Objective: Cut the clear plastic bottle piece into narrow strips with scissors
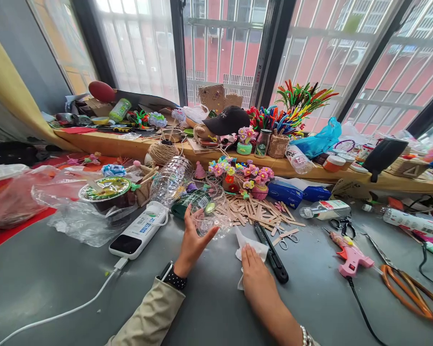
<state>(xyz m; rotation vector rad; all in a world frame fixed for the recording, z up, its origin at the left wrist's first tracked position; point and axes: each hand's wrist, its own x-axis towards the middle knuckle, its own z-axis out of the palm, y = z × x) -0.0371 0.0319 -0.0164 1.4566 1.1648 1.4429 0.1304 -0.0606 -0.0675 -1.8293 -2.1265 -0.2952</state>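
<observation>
Clear plastic cup (211,214) at left hand (193,242) fingertips, tissue (240,238) under right hand (257,281)

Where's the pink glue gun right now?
Head view: the pink glue gun lies on the grey table, right of the right hand, between the black-handled scissors behind it and the orange-handled scissors further right.

Clear cup (212,214); white tissue (259,248) nr it, crumpled.
</observation>
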